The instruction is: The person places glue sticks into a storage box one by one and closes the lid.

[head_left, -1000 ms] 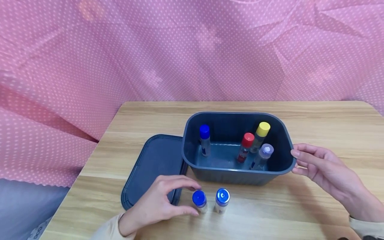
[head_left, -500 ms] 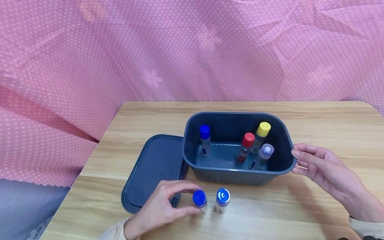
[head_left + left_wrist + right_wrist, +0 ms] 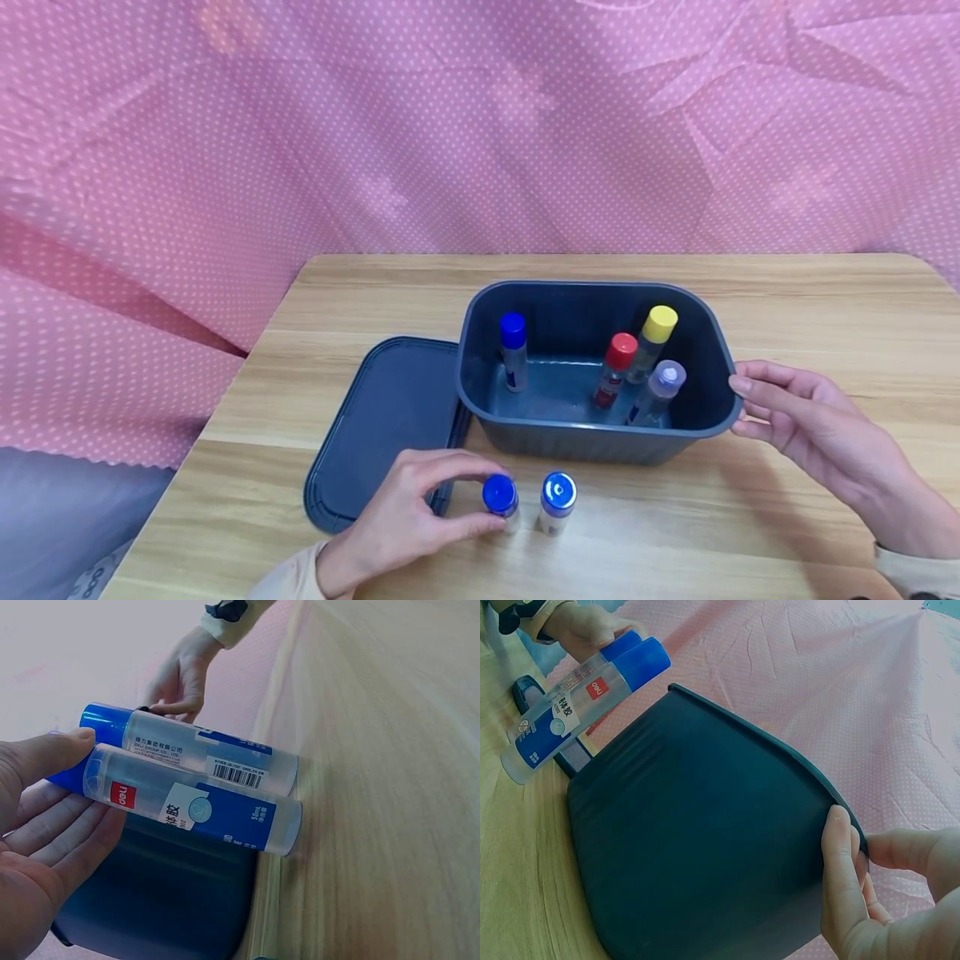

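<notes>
With my left hand (image 3: pixel 405 510) I pinch a blue-capped glue bottle (image 3: pixel 500 493) by its cap, thumb at the near side, forefinger curved round the far side; it stands upright on the table (image 3: pixel 675 533), just beside a second blue-capped bottle (image 3: pixel 558 493). My right hand (image 3: pixel 832 433) grips the dark bin (image 3: pixel 577 443) by its right rim, thumb uppermost. My left fingertips are partly hidden behind the cap, both sleeves are cut off, and the bin covers the lid's (image 3: pixel 390 408) right edge.
</notes>
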Demonstrator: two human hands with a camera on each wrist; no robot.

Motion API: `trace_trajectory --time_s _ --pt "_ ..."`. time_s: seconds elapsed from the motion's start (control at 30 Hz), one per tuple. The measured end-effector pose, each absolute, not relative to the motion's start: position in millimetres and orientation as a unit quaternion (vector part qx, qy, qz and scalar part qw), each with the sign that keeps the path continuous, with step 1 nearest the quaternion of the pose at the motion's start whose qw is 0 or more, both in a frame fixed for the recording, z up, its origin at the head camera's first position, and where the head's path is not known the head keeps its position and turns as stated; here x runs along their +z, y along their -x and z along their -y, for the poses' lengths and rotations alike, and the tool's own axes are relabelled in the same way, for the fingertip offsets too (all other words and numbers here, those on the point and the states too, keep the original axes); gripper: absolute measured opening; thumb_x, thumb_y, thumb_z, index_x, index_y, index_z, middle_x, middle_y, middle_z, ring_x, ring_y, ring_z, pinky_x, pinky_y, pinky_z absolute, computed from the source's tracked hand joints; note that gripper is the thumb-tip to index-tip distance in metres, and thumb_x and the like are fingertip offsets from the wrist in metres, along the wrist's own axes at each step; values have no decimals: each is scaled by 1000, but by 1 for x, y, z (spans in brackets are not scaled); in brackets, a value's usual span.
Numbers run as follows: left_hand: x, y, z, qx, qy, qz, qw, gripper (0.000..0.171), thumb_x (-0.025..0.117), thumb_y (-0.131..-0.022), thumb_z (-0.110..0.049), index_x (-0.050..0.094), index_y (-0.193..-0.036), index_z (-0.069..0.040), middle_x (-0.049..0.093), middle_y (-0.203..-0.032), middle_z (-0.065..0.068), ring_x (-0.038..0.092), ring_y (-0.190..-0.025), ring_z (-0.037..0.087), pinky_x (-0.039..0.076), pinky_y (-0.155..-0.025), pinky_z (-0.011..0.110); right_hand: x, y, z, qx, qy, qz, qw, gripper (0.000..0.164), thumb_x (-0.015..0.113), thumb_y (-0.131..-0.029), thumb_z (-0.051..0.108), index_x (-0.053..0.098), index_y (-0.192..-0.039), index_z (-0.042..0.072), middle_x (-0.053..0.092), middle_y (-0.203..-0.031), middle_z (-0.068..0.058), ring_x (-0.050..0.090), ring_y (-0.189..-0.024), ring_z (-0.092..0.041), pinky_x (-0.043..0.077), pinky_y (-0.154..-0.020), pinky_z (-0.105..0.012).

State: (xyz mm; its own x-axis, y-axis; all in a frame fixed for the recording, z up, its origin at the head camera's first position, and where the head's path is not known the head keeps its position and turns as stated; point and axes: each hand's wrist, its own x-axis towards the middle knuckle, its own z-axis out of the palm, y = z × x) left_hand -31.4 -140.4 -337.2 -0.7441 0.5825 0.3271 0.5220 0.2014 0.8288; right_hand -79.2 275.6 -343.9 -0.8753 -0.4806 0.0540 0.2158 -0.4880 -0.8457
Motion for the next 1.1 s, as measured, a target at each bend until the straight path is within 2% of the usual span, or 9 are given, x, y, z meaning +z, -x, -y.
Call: trace_trajectory --time_s 0.17,0.53,0.73,1.0,1.1 --pt "-333 35 140 512 -377 -772 10 33 77 -83 -15 67 -115 -10 71 -106 2 68 -96 13 56 -83 34 -344 79 -276 -853 137 -460 204 40 27 -100 -11 62 -117 -3 67 -108 -9 66 -94 -19 56 -83 -35" --pt "-304 45 138 505 -426 -747 -75 39 81 -76 -3 68 -112 -6 71 -103 6 68 -93 16 56 -82 36 -344 79 -275 -850 134 -467 201 39 27 -100 -10 62 -116 -3 66 -106 -8 66 -93 -19 56 -83 -34" --pt "-287 50 138 514 -447 -723 -116 34 81 -78 -7 68 -109 -3 71 -100 10 68 -90 18 56 -81 34 -344 79 -275 -850 138 -470 195 40 27 -100 -10 63 -116 -3 66 -106 -8 66 -93 -18 56 -83 -34" --pt "-265 54 139 564 -450 -681 -124 33 78 -80 -8 66 -109 3 70 -100 16 68 -92 23 56 -83 38 -346 79 -275 -853 147 -461 197 41 26 -100 -11 62 -117 -3 65 -108 -7 66 -94 -19 56 -83 -34" --pt "-259 58 139 568 -451 -675 -138 33 78 -82 -13 66 -108 4 70 -100 16 68 -92 23 56 -83 38 -345 79 -275 -854 149 -458 198 41 25 -100 -11 62 -117 -3 65 -109 -8 66 -94 -19 56 -83 -34"
